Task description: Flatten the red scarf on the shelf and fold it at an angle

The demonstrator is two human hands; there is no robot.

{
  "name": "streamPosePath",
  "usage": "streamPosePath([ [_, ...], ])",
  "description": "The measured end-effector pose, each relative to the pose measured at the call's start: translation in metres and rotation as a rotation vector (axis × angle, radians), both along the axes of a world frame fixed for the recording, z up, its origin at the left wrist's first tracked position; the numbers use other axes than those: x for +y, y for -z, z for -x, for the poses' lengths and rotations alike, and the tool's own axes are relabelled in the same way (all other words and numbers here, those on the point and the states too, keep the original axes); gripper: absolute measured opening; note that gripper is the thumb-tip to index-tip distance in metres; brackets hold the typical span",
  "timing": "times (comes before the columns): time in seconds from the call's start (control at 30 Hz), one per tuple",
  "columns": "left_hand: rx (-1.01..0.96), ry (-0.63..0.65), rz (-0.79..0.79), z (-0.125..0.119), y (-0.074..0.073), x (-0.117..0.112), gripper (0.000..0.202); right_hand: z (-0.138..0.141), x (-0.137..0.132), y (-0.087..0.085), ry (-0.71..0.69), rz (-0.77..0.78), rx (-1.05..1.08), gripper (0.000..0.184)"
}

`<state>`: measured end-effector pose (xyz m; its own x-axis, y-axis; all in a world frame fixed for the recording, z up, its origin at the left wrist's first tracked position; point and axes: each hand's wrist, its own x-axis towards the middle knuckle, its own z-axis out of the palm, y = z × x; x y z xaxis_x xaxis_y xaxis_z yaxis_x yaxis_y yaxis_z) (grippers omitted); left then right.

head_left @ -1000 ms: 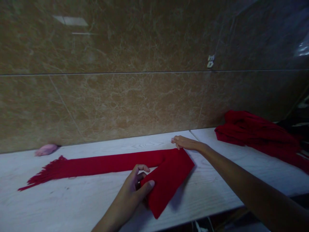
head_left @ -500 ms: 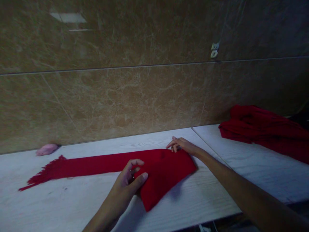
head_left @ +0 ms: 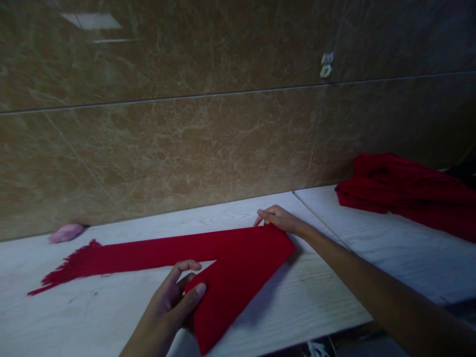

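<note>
A long red scarf with a fringed left end lies along a pale wooden table. Its right part is folded back toward me in a diagonal flap. My left hand pinches the near edge of that flap between thumb and fingers. My right hand rests at the far corner of the fold by the wall, fingers curled onto the cloth and holding it down.
A pile of red cloth lies on the adjoining table at the right. A small pink object sits against the brown marble wall at the left. The table's front edge runs just below the flap.
My left hand has drawn the flap's near edge leftward and toward me, stretching the fold longer. My right hand has stayed at the far corner. The camera has tilted a little.
</note>
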<state>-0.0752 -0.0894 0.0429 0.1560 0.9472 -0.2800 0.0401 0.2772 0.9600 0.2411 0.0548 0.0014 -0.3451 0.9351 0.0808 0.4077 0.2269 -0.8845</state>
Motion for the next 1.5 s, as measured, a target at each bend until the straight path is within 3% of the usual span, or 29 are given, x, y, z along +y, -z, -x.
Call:
streamPosePath([
  [0.1,0.046,0.094,0.066,0.004,0.013,-0.005,0.065,-0.003,0.006,-0.005,-0.064,-0.066,-0.196,0.078],
  [0.23,0.098,0.204,0.055,0.007,0.026,-0.001,0.056,0.0,0.015,-0.002,-0.041,-0.153,-0.296,0.063],
  [0.4,0.461,0.39,0.077,0.002,0.018,0.012,0.055,0.01,0.025,-0.001,0.028,-0.216,-0.451,0.036],
  [0.5,0.632,0.488,0.117,0.004,0.01,0.02,0.057,0.014,0.025,-0.002,0.058,-0.231,-0.483,0.031],
  [0.63,0.88,0.565,-0.153,0.015,-0.002,0.039,0.051,0.009,0.022,-0.004,0.145,-0.36,-0.541,0.036],
  [0.7,1.003,0.448,-0.33,0.011,-0.009,0.051,0.046,0.004,0.02,-0.004,0.168,-0.48,-0.535,0.039],
  [0.8,1.073,0.249,-0.634,-0.021,-0.011,0.064,0.038,0.003,0.016,0.001,0.142,-0.56,-0.497,0.045],
  [0.9,1.074,0.435,-0.864,-0.068,0.006,0.065,0.045,0.009,0.01,0.015,0.071,-0.483,-0.539,0.053],
  [0.97,1.089,0.594,-0.882,-0.089,0.022,0.061,0.059,0.013,0.007,0.025,-0.001,-0.399,-0.588,0.055],
  [1.07,1.097,0.715,-0.802,-0.096,0.038,0.056,0.07,0.011,0.008,0.028,0.007,-0.293,-0.5,0.058],
  [1.13,1.09,0.75,-0.762,-0.092,0.036,0.057,0.069,0.0,0.012,0.022,0.125,-0.271,-0.336,0.061],
  [1.2,1.079,0.729,-0.777,-0.093,0.025,0.065,0.061,-0.017,0.014,0.013,0.305,-0.286,-0.253,0.062],
  [1.3,1.048,0.555,-0.845,-0.107,0.004,0.087,0.047,-0.038,0.013,0.001,0.511,-0.277,-0.349,0.055],
  [1.4,1.021,0.373,-0.865,-0.131,-0.003,0.114,0.038,-0.045,0.009,-0.003,0.522,-0.194,-0.448,0.048],
  [1.5,1.009,0.349,-0.871,-0.147,0.011,0.129,0.03,-0.036,0.005,-0.001,0.47,-0.103,-0.505,0.054],
])
